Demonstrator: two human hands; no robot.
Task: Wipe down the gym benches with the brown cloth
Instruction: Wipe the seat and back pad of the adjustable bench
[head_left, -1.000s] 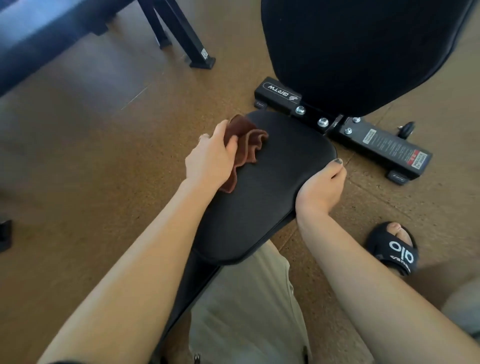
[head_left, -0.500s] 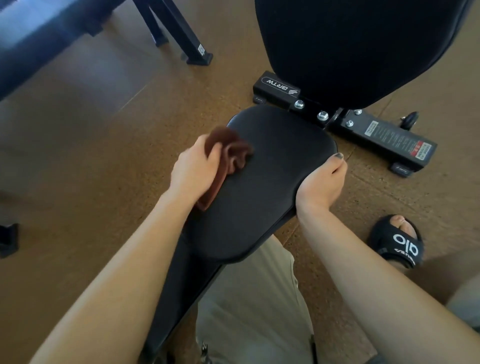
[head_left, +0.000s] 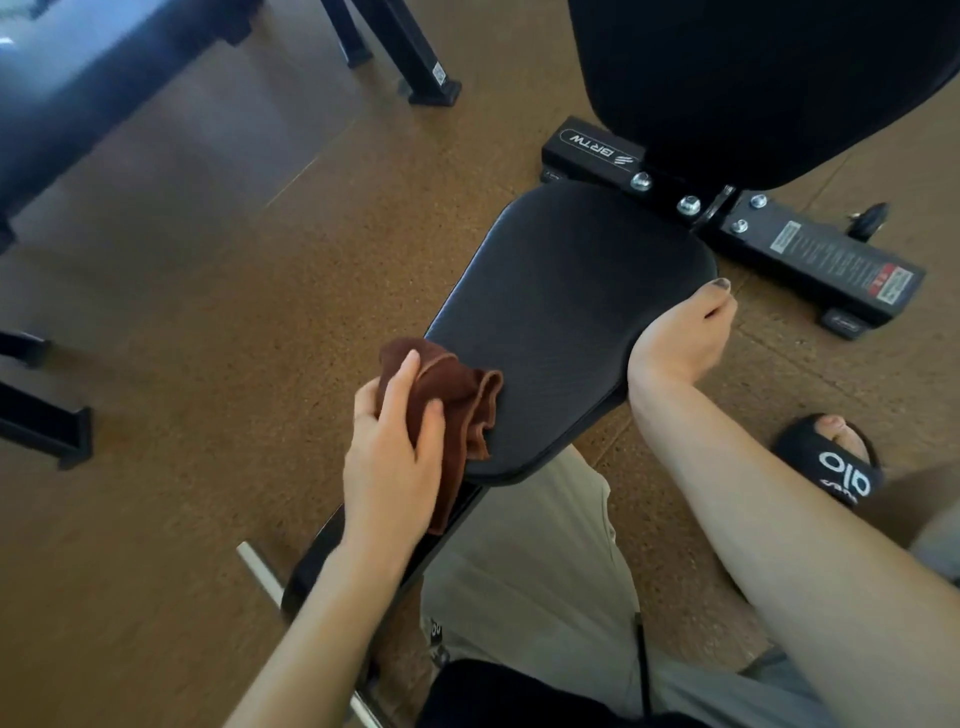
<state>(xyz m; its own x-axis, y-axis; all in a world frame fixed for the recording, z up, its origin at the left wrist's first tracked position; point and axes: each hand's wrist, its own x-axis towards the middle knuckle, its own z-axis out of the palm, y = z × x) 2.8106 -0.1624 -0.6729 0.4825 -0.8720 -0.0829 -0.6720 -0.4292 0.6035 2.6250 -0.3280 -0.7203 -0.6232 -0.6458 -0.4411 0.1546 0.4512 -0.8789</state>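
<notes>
Nearest the camera lie the person's lap in pale khaki shorts (head_left: 545, 571) and a strip of dark shirt at the bottom edge. Under everything runs a brown speckled cork-like floor (head_left: 208, 312), which fills most of the view. A foot in a black slide sandal (head_left: 831, 462) with white lettering stands on the floor to the right.

The left hand (head_left: 395, 447) rests at the near left edge of the bench (head_left: 561, 312), its fingers (head_left: 402, 384) lightly curled and its thumb pressed onto the brown cloth (head_left: 457, 400), gripping it against the pad's rim. The right hand (head_left: 680, 338) clasps the pad's right edge: the thumb, with a dark-painted nail, lies on top, and the other fingers curl under the edge out of sight.

The brown cloth is bunched and ruffled, rust-brown with a stitched hem; part of it is spread over the corner of the pad and a tail hangs down over the side beneath the palm. The bench seat is a black padded cushion with rounded corners, tilted, with faint creases in its surface.

Beyond it rises the wide black backrest (head_left: 753, 78), and at its foot a black steel base bar (head_left: 779, 234) with bolts, a white logo and a warning label. Farther off, at the upper left, black frame legs (head_left: 415, 67) of other equipment stand on the floor.
</notes>
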